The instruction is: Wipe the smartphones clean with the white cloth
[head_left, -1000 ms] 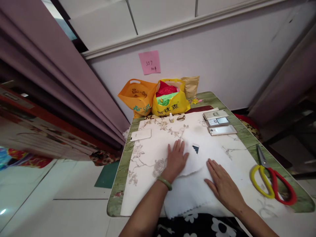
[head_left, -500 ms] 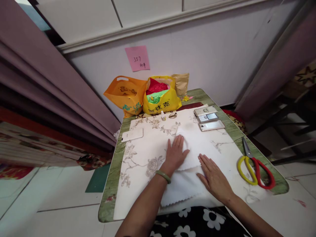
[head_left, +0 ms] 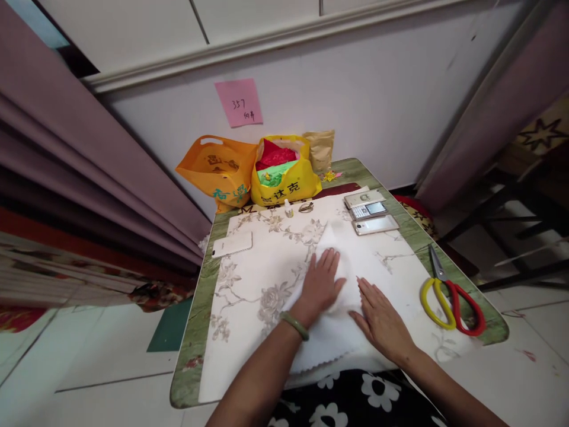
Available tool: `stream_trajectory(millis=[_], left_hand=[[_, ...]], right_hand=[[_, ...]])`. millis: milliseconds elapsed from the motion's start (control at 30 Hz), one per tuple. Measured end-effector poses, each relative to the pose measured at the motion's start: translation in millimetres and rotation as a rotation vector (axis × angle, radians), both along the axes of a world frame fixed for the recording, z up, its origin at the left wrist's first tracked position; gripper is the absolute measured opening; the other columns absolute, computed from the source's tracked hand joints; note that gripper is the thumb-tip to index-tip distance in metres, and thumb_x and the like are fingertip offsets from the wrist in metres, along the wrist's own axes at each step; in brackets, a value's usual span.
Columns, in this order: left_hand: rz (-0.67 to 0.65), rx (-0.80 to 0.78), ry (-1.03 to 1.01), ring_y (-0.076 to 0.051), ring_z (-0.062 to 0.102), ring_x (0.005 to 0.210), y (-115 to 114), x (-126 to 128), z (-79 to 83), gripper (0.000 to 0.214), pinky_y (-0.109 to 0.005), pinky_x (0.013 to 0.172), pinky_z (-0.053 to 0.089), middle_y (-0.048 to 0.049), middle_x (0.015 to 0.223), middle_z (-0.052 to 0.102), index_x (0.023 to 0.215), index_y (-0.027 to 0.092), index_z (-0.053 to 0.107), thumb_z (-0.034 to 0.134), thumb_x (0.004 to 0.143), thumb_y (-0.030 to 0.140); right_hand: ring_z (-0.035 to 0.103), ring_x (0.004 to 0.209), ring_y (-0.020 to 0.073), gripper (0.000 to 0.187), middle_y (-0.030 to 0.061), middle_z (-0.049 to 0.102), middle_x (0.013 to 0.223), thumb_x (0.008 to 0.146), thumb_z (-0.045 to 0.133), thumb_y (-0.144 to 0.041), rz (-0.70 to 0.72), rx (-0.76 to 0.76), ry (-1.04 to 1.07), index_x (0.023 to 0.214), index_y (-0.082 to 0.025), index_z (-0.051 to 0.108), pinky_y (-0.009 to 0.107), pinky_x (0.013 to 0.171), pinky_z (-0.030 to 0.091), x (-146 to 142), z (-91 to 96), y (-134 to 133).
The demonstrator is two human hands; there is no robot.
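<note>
A white cloth [head_left: 326,347] with a zigzag-cut edge lies in front of me, its far part tapering to a corner. My left hand [head_left: 320,283] rests flat on it, palm down with fingers stretched out; a green bangle [head_left: 294,325] circles that wrist. Just to the right, my right hand [head_left: 381,317] lies on the cloth's right side with fingers extended and thumb apart. Neither hand grasps anything. Part of the cloth is hidden under both hands.
Large scissors [head_left: 451,299] with yellow and red handles lie at the right edge. Several phones [head_left: 377,225] sit at the back right, another phone [head_left: 232,244] on the left. An orange bag [head_left: 217,169], a filled yellow bag [head_left: 288,188] and a tan pouch [head_left: 320,148] stand along the wall.
My left hand has slid slightly right, nearer my right hand. The cloth's straight far edge now shows as a pointed corner, and the zigzag edge between the hands is gone from view.
</note>
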State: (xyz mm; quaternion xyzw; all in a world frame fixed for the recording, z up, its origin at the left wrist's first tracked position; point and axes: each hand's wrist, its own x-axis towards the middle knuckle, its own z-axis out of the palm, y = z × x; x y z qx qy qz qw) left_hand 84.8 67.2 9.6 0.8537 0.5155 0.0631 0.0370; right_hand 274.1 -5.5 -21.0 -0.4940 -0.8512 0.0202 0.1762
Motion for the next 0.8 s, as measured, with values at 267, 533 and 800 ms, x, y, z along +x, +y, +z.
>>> stream_trajectory(millis=[267,533,800], left_hand=[[0.516,-0.035,-0.028,-0.027,0.016,0.146,17,-83,-5.2,0.051,-0.063,0.113,0.006,-0.0055,0.157,0.025,0.147,0.032,0.032,0.029,0.097,0.042],[0.93,0.05,-0.061,-0.036,0.029,0.139,-31,-164,16.1,0.047,-0.067,0.109,0.012,-0.0232,0.147,0.039,0.13,0.009,0.053,0.034,0.095,0.033],[0.294,-0.232,-0.199,-0.027,0.014,0.146,-61,-141,30.0,0.083,-0.052,0.116,0.011,-0.0067,0.16,0.014,0.15,0.028,0.022,0.057,0.075,0.019]], right_hand=[[0.028,0.141,0.0269,0.069,0.0125,0.029,0.154,0.095,0.043,-0.045,0.005,-0.05,0.035,0.152,-0.016,0.019,0.047,0.113,0.031,1,-3.2,1],[0.045,0.131,0.0259,0.051,0.0101,0.048,0.143,0.094,0.046,-0.041,0.002,-0.144,0.228,0.141,-0.022,0.044,0.046,0.108,0.04,10,10.0,8],[0.031,0.14,0.023,0.069,0.0054,0.042,0.148,0.078,0.045,-0.003,0.424,-0.068,-0.118,0.143,-0.026,0.041,0.05,0.115,0.018,-29,39.3,93]])
